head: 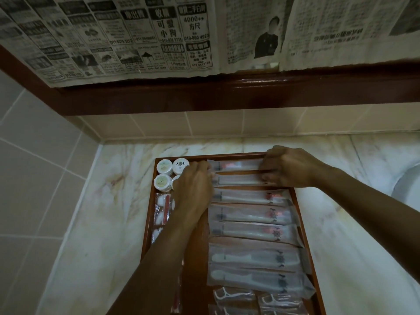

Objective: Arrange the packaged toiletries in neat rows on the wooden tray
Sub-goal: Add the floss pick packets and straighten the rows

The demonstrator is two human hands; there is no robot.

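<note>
Floss picks [236, 297] nearest, at near end of wooden tray [305, 223]. Toothbrush packets [252, 214] lie crosswise, stacked in column up right side, so row reads tidy. Left hand [193, 189] and right hand [288, 167], fingers curled, pinch opposite ends of second packet [238, 180] near far rim, likely squaring it. Round tubs [172, 176] cluster in far left corner. Tray sits on marble table [102, 212].

wooden tray [300, 201] packed, marble counter [109, 212] free
</note>
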